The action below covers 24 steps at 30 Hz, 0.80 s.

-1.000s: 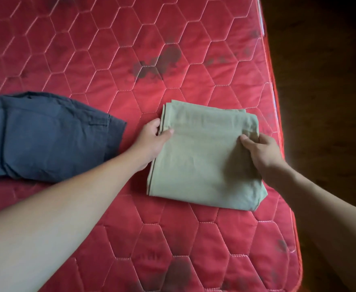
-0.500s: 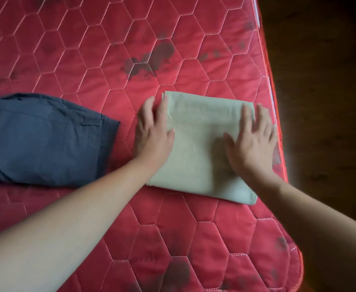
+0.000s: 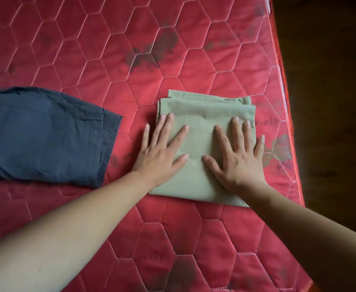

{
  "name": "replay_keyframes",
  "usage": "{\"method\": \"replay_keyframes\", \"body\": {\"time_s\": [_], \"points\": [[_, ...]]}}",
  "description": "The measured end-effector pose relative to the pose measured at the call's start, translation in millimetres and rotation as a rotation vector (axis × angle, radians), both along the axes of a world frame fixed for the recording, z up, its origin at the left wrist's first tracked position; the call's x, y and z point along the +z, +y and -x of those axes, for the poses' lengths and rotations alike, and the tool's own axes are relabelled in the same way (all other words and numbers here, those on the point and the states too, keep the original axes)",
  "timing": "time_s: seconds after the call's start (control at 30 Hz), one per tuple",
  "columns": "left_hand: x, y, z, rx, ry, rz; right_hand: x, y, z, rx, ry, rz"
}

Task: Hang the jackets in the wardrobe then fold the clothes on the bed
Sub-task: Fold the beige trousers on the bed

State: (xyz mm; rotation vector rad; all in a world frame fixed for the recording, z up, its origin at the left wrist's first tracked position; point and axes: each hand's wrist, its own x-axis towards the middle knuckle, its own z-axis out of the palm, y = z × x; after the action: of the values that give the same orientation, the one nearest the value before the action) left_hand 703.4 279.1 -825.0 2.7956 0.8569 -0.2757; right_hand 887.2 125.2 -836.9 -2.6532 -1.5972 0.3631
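Fingers flat, left grip [image 3: 160, 157] and right grip [image 3: 238, 163] press the soft, light folded olive cloth garment [image 3: 204, 110]; it probably lifts best by its three and nine o'clock edges.

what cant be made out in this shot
Head view only:
- Dark blue garment: cut off by the left edge; its kind and full length are unseen.
- Folded green cloth: folds and the left hand and right hand lying flat on it hide what garment it is.
- Floor right of the red mattress: too dark to read.
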Motion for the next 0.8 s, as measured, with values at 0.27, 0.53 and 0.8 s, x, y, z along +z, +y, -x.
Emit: {"method": "replay_keyframes", "body": {"time_s": [0.27, 0.53, 0.8], "points": [[-7.7, 45.0, -64.9, -0.034, 0.004, -0.096, -9.3, 46.4, -30.2, 0.037, -0.013, -0.052], [10.4, 11.2, -47.9, 0.037, 0.001, -0.062, 16.2, 28.2, -17.6, 0.063, -0.033, 0.023], [-20.8, -40.3, 30.1, 0.086, -0.113, -0.003, -12.8, -53.9, 12.6, 0.007, 0.006, 0.066]]}}
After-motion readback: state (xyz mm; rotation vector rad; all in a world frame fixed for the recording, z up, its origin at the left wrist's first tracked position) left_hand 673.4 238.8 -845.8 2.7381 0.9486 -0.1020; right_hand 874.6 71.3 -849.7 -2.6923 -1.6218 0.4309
